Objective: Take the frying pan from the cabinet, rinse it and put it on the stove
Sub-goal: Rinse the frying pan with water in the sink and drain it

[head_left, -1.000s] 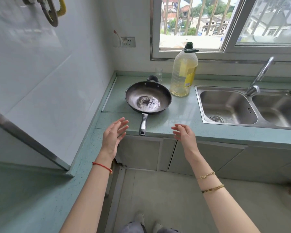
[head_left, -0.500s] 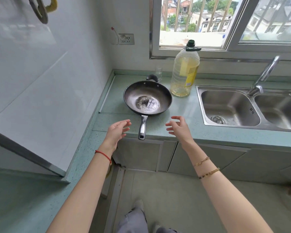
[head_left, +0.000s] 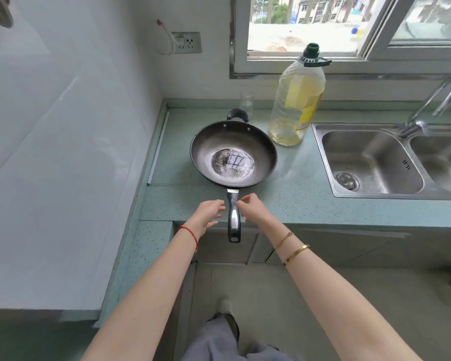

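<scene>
A dark frying pan (head_left: 233, 153) sits on the green countertop (head_left: 292, 201), with a wet, speckled patch in its bottom. Its black and silver handle (head_left: 233, 220) points toward me and overhangs the counter edge. My left hand (head_left: 206, 213) hovers just left of the handle, fingers apart, holding nothing. My right hand (head_left: 253, 208) is just right of the handle, fingers loosely curled, and its fingertips are at or almost at the handle's upper part. Neither hand grips the handle.
A large oil bottle (head_left: 296, 100) stands behind the pan on its right, and a small glass (head_left: 246, 102) stands by the back wall. A steel double sink (head_left: 370, 160) with a faucet (head_left: 438, 100) lies to the right. Cabinet doors (head_left: 331, 246) run below the counter.
Both hands have moved forward and inward, closing in on the pan handle from either side. The view has shifted closer to the counter. The pan has not moved.
</scene>
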